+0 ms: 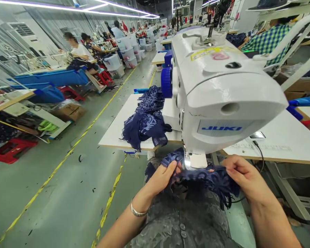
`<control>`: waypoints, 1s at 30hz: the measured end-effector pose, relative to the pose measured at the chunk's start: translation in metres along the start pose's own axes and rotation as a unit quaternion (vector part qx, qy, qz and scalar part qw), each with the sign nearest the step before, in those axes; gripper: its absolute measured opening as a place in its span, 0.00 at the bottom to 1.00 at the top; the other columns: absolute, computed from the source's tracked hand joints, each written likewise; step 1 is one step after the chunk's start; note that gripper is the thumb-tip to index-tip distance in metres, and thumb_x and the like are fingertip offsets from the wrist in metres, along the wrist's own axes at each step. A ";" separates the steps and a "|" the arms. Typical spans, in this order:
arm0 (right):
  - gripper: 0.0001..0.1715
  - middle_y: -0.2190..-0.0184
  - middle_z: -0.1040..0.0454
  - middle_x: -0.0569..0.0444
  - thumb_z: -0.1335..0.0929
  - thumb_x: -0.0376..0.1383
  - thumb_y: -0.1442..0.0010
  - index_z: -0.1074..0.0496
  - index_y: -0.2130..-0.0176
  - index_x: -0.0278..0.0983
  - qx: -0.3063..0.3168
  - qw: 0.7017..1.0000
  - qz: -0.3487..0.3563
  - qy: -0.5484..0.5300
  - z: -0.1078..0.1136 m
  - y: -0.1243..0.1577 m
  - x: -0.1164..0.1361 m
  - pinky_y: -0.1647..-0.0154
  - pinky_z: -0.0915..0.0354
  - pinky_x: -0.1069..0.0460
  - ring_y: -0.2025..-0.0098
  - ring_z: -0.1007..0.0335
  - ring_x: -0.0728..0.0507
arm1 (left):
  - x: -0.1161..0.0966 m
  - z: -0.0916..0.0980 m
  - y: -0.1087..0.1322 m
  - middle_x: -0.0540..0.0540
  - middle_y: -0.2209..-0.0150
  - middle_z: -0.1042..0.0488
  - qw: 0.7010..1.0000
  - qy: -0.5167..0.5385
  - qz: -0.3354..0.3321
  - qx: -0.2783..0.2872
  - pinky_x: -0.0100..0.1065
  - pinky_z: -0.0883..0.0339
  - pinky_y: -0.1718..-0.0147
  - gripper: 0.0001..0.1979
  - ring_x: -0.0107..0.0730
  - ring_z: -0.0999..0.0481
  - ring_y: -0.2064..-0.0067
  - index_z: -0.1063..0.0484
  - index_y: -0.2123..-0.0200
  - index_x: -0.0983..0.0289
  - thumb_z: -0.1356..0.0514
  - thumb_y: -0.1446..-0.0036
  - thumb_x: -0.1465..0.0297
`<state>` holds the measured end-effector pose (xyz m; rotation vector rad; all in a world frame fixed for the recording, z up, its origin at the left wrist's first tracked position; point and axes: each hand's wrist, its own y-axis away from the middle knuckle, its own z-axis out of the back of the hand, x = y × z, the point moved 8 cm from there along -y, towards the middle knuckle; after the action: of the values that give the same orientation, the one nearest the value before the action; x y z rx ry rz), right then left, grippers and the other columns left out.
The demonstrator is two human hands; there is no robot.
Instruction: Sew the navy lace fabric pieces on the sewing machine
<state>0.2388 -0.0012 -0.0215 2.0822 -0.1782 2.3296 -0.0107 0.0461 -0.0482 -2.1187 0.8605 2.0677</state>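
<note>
Left hand: grip drawn in, thumb against fingers, with hold of the cloth left of the machine's sewing end; some fingers are hidden by cloth.
Right hand: grip pinched nearly to nothing, thumb and forefinger on the cloth's far right part, near the edge of the surface.
Cloth: dark blue, lace-patterned, with ragged strands hanging at its right end; it spans the gap between both hands, passing just below the machine's sewing end, above the wearer's lap. Whether the needle is in it cannot be told.
Machine: white, with a JUKI label on its near face and a blue wheel on its left side.
Surface: white, reaching out to both sides of the machine.
Pile: more dark blue lace, heaped on the surface left of the machine, apart from the left hand.
Bracelet: silver-coloured, around the left wrist.
Cable: dark, hanging over the surface's edge beyond the right hand.
Floor: green, marked with yellow tape and scattered with dark scraps.
Stool: red, at far left.
Bins: clear, stacked beside the aisle, near seated co-workers.
</note>
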 end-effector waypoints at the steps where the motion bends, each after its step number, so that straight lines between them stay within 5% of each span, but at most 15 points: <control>1: 0.12 0.76 0.35 0.57 0.30 0.46 0.42 0.30 0.69 0.41 -0.003 1.000 -0.015 0.007 0.011 0.005 -0.009 0.75 0.42 0.53 0.75 0.40 0.47 | 0.002 0.000 -0.001 0.53 0.71 0.25 1.000 -0.006 -0.001 0.004 0.29 0.35 0.73 0.24 0.27 0.28 0.72 0.28 0.63 0.67 0.43 0.43 0.49; 6: 0.09 0.79 0.34 0.60 0.31 0.42 0.43 0.26 0.62 0.42 0.126 0.971 -0.133 0.154 0.037 0.023 -0.100 0.75 0.41 0.53 0.78 0.41 0.47 | 0.013 0.005 -0.007 0.58 0.68 0.21 1.000 0.001 0.002 0.024 0.33 0.31 0.67 0.23 0.31 0.24 0.71 0.25 0.61 0.68 0.40 0.43 0.52; 10: 0.11 0.76 0.25 0.52 0.28 0.45 0.54 0.26 0.74 0.41 0.070 0.952 -0.135 0.267 0.042 0.022 -0.145 0.65 0.32 0.42 0.71 0.28 0.37 | 0.016 -0.011 -0.006 0.56 0.74 0.21 0.995 -0.022 0.022 0.091 0.28 0.39 0.77 0.20 0.23 0.31 0.81 0.25 0.67 0.68 0.39 0.45 0.54; 13: 0.16 0.61 0.21 0.48 0.31 0.48 0.46 0.23 0.64 0.42 0.064 0.962 -0.098 0.248 0.009 0.014 -0.126 0.52 0.33 0.40 0.55 0.26 0.33 | 0.016 -0.032 0.000 0.55 0.78 0.23 0.987 -0.040 0.048 0.145 0.27 0.43 0.80 0.19 0.21 0.35 0.84 0.25 0.72 0.68 0.37 0.47 0.55; 15: 0.19 0.51 0.23 0.50 0.37 0.47 0.36 0.26 0.52 0.43 0.114 0.974 -0.064 0.183 -0.029 0.009 -0.095 0.45 0.37 0.44 0.47 0.30 0.36 | 0.016 -0.047 0.005 0.54 0.79 0.24 0.980 -0.057 0.059 0.180 0.27 0.44 0.81 0.20 0.21 0.35 0.84 0.26 0.75 0.68 0.36 0.48 0.54; 20: 0.21 0.59 0.21 0.52 0.40 0.47 0.32 0.25 0.56 0.39 0.264 0.959 -0.061 0.082 -0.099 0.007 -0.042 0.53 0.33 0.48 0.57 0.26 0.39 | 0.019 -0.060 0.013 0.52 0.78 0.25 0.968 -0.078 0.081 0.223 0.27 0.44 0.80 0.23 0.22 0.32 0.81 0.27 0.77 0.67 0.37 0.49 0.51; 27: 0.16 0.75 0.31 0.58 0.32 0.47 0.40 0.31 0.71 0.39 0.254 0.945 -0.074 0.190 -0.072 0.011 -0.026 0.72 0.41 0.55 0.72 0.37 0.46 | 0.025 -0.027 0.021 0.47 0.80 0.30 0.968 -0.069 0.121 0.207 0.27 0.43 0.81 0.23 0.20 0.36 0.82 0.29 0.70 0.66 0.32 0.56 0.52; 30: 0.19 0.75 0.34 0.59 0.34 0.48 0.37 0.34 0.73 0.40 0.227 0.953 -0.045 0.193 -0.058 0.011 -0.002 0.74 0.45 0.55 0.73 0.41 0.48 | 0.013 -0.019 0.019 0.43 0.80 0.36 0.984 0.012 0.079 0.158 0.26 0.48 0.81 0.23 0.17 0.41 0.82 0.30 0.66 0.66 0.29 0.57 0.55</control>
<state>0.1809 -0.0062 -0.0308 1.6633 0.4911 2.8591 -0.0022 0.0174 -0.0523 -1.9645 1.3002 1.8225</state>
